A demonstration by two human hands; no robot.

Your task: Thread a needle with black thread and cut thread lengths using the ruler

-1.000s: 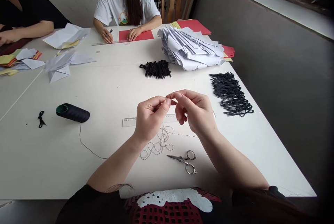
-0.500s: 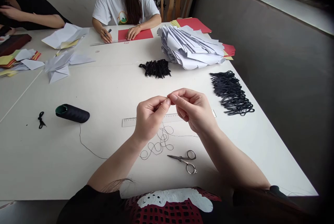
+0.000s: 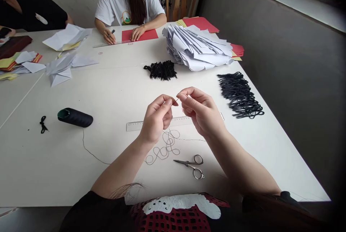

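Observation:
Thumb and forefinger of my left hand [image 3: 157, 119] pinch the black thread [image 3: 177, 99], a short bit of which shows in the small gap between my hands. My right hand [image 3: 202, 111] pinches the same dark strand from the other side, its fingertips slightly higher. Loose coils of thread [image 3: 169, 143] lie on the table below my hands. Behind them is a clear ruler [image 3: 133, 126], partly hidden by both hands. A pair of scissors [image 3: 189, 163] rests slightly open nearer to me. To the left lies a black thread spool [image 3: 75, 117] on its side, with thread trailing from it.
Black looped cords [image 3: 239, 95] lie in a row at right; a black tassel bundle [image 3: 160, 70] sits farther back. Beyond are stacked white papers [image 3: 200, 48]. A small black knot [image 3: 43, 124] lies far left. Across the table, a co-worker's hands [image 3: 137, 33] rest by red paper.
My fingertips have drawn slightly apart and upward, so the strand between them now shows. At far left, the other person's raised forearm has moved away.

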